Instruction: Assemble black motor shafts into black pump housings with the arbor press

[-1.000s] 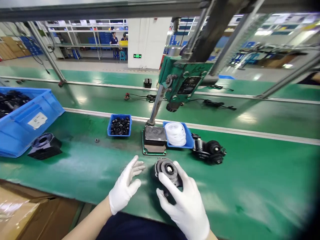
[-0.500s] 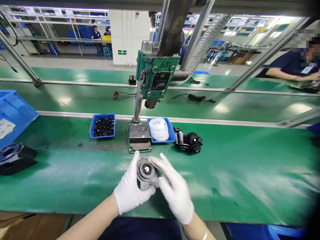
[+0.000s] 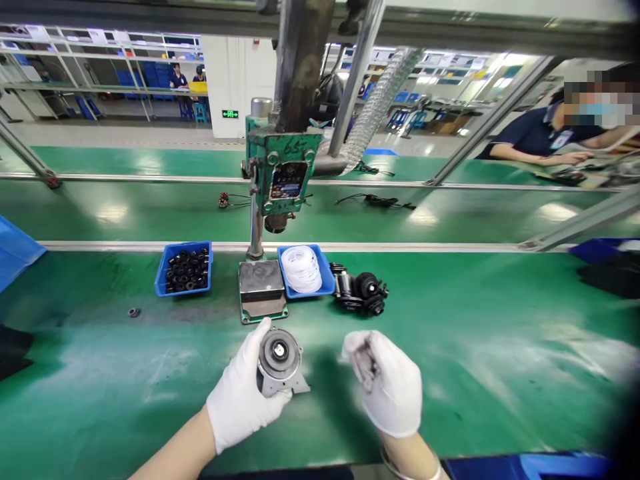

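Observation:
My left hand (image 3: 240, 400), in a white glove, grips a round grey metal part (image 3: 279, 363) with a dark disc and pale centre on top, held just above the green mat. My right hand (image 3: 387, 383), also gloved, hovers to the right of the part, apart from it, fingers curled and blurred; whether anything is in it cannot be made out. Straight ahead stands a small green press (image 3: 280, 177) with its grey base plate (image 3: 261, 287).
A small blue tray of black rings (image 3: 184, 270) sits left of the press base, a blue tray of white rings (image 3: 303, 270) to its right. A black assembly (image 3: 360, 293) lies beside that. One loose black ring (image 3: 133, 312) lies left. A seated person (image 3: 540, 137) works far right.
My right hand let go of the grey part and drew away to the right. My left hand took the part over. The view swung to the right.

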Action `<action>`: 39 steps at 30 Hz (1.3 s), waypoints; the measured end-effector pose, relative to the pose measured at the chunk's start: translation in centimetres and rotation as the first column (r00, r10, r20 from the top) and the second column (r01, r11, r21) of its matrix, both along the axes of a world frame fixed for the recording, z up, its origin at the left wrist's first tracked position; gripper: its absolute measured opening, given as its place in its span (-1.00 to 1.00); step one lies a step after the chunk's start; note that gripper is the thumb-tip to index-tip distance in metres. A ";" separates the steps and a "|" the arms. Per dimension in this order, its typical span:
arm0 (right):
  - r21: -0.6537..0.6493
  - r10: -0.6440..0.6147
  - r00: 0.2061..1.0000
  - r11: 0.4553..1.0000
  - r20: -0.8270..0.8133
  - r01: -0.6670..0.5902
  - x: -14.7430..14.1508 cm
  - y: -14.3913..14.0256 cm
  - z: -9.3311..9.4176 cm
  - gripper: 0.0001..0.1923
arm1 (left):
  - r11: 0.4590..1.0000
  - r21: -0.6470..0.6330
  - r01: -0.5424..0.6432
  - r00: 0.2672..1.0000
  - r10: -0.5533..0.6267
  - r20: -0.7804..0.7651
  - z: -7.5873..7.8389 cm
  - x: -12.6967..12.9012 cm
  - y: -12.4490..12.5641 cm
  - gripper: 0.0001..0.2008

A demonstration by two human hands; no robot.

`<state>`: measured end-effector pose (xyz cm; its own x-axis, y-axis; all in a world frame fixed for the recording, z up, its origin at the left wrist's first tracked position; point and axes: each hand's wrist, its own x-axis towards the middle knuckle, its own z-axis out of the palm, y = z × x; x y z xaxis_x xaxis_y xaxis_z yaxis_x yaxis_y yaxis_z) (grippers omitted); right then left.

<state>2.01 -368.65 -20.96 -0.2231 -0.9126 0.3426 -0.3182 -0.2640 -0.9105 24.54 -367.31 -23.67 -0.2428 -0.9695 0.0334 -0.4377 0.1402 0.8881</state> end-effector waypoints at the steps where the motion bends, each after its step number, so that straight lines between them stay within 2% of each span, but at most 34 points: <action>1: 0.006 -0.020 0.996 1.000 -0.092 0.020 -0.5 -1.1 0.8 -0.64 | 1.000 0.009 0.005 1.000 -0.005 -0.002 0.1 0.2 -0.1 -0.07; 2: -0.011 -0.033 0.973 0.999 -0.228 0.032 -0.9 -2.4 1.7 -0.70 | 1.000 0.018 0.012 1.000 -0.012 -0.003 0.2 0.4 -0.2 -0.08; 3: -0.058 -0.047 0.915 0.998 -0.400 0.025 -1.0 -3.9 2.6 -0.74 | 0.999 0.025 0.019 1.000 -0.019 -0.004 0.3 0.6 -0.2 -0.09; 5: -0.168 -0.097 0.714 0.985 -0.693 -0.030 -0.9 -7.3 3.9 -0.78 | 0.999 0.032 0.025 1.000 -0.025 0.000 0.3 0.9 -0.2 -0.10; 6: -0.191 -0.120 0.604 0.980 -0.788 -0.054 -0.6 -8.9 4.3 -0.78 | 0.999 0.036 0.021 1.000 -0.021 0.004 0.2 1.0 -0.1 -0.10; 8: -0.187 -0.133 0.429 0.979 -0.893 -0.085 0.1 -11.6 4.3 -0.75 | 0.999 0.054 0.005 1.000 -0.006 0.013 -0.1 1.0 0.1 -0.08; 9: -0.176 -0.128 0.374 0.979 -0.918 -0.098 0.5 -12.7 4.1 -0.73 | 0.998 0.064 -0.003 1.000 0.003 0.015 -0.4 1.0 0.2 -0.07; 11: -0.162 -0.113 0.324 0.978 -0.939 -0.129 0.9 -14.3 3.6 -0.75 | 0.997 0.078 -0.021 1.000 0.020 0.009 -0.7 0.7 0.5 -0.04; 14: -0.170 -0.110 0.329 0.973 -0.938 -0.159 0.5 -15.4 3.6 -0.84 | 0.993 0.117 -0.026 1.000 0.028 -0.011 -0.8 0.7 0.7 0.04; 17: -0.204 -0.146 0.359 0.970 -0.922 -0.128 -0.5 -14.7 5.0 -0.86 | 0.990 0.133 0.037 0.999 -0.032 -0.038 -0.3 1.5 0.7 0.14; 19: -0.246 -0.160 0.444 0.959 -0.882 -0.143 -0.6 -12.9 6.2 -0.85 | 0.997 0.050 0.051 0.997 -0.049 -0.055 0.3 2.4 0.5 0.09; 20: -0.252 -0.126 0.506 0.949 -0.853 -0.190 -0.4 -11.6 6.6 -0.86 | 0.999 -0.015 0.037 0.998 -0.038 -0.050 0.6 2.8 0.4 0.03; 22: -0.205 0.080 0.602 0.898 -0.794 -0.390 0.5 -8.6 6.8 -0.92 | 0.984 -0.175 0.002 1.000 -0.003 -0.009 1.1 3.4 -0.1 -0.13; 24: -0.107 0.310 0.572 0.808 -0.759 -0.580 1.7 -5.9 6.0 -0.87 | 0.932 -0.360 0.044 0.998 -0.024 0.060 1.6 3.7 -0.8 -0.28; 26: -0.041 0.416 0.525 0.754 -0.742 -0.656 2.6 -4.1 4.6 -0.83 | 0.862 -0.476 0.174 0.982 -0.120 0.143 2.0 3.8 -1.5 -0.50; 27: -0.022 0.440 0.520 0.748 -0.732 -0.664 2.8 -3.7 3.9 -0.83 | 0.838 -0.492 0.235 0.970 -0.169 0.176 2.2 3.8 -1.8 -0.63; 30: 0.002 0.495 0.557 0.749 -0.667 -0.662 2.9 -3.8 2.2 -0.87 | 0.840 -0.454 0.297 0.950 -0.211 0.231 2.3 3.8 -2.4 -0.91; 33: -0.003 0.531 0.596 0.745 -0.602 -0.667 2.7 -4.0 1.6 -0.90 | 0.845 -0.476 0.245 0.961 -0.147 0.234 2.1 4.0 -2.4 -0.93; 35: 0.023 0.532 0.604 0.761 -0.593 -0.648 2.6 -3.5 1.5 -0.92 | 0.835 -0.505 0.221 0.966 -0.115 0.233 1.9 4.1 -2.2 -0.91; 37: 0.045 0.494 0.606 0.797 -0.623 -0.603 2.6 -2.3 1.4 -0.64 | 0.838 -0.506 0.204 0.967 -0.091 0.239 1.6 4.3 -1.9 -0.89; 39: 0.030 0.426 0.599 0.830 -0.678 -0.557 2.7 -0.9 1.0 -0.40 | 0.869 -0.458 0.186 0.967 -0.080 0.241 1.4 4.3 -1.4 -0.86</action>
<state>4.75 -369.53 -19.95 0.5719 -0.7295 0.3753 -0.5678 -0.6821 -0.4607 28.84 -368.73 -22.22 -0.4210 -0.8070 0.4141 -0.5507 0.5902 0.5903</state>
